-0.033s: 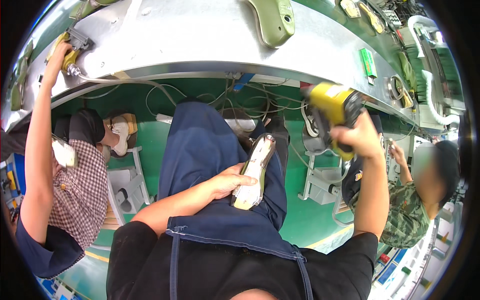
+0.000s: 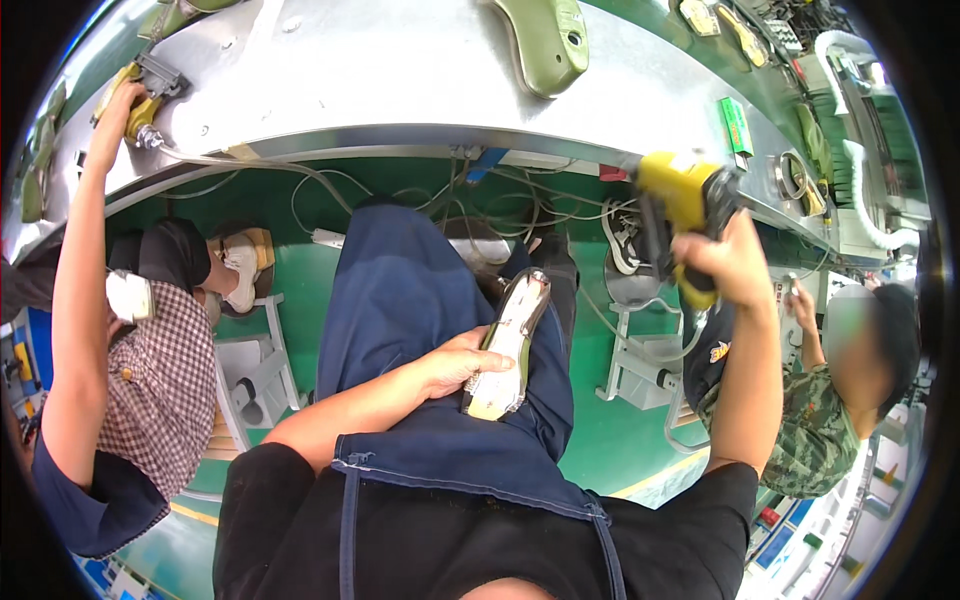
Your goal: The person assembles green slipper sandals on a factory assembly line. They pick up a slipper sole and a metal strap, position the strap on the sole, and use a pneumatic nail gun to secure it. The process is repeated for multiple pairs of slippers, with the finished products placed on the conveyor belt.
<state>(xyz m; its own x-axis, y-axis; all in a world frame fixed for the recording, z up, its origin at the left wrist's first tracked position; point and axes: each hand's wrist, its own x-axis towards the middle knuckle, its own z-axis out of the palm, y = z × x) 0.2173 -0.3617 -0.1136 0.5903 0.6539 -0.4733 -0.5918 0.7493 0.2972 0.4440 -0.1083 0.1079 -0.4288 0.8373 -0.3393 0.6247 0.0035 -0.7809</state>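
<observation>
Across my lap, on the dark blue apron (image 2: 400, 290), lies a shoe upper on a last (image 2: 519, 320), its whitish underside facing up and green showing along its side. My left hand (image 2: 458, 366) is wrapped round its near half, thumb on top. Out to the right, near the bench edge, my right hand (image 2: 730, 262) grips a yellow and black staple gun (image 2: 680, 190) by its handle. An air hose (image 2: 690, 345) hangs from the handle's lower end. The gun is held up well apart from the shoe and looks slightly blurred.
A metal bench (image 2: 330, 75) runs along the far side, bearing a green shoe last (image 2: 545, 50), a small green box (image 2: 737, 128) and a tape roll (image 2: 790, 178). Co-workers sit on both sides; the left one's hand (image 2: 122, 105) holds a yellow tool (image 2: 142, 120). Cables (image 2: 500, 205) lie beneath.
My right hand has shifted the staple gun slightly right and up, and it looks less blurred. My left hand and the shoe upper stay in place. The right co-worker's hand has moved slightly.
</observation>
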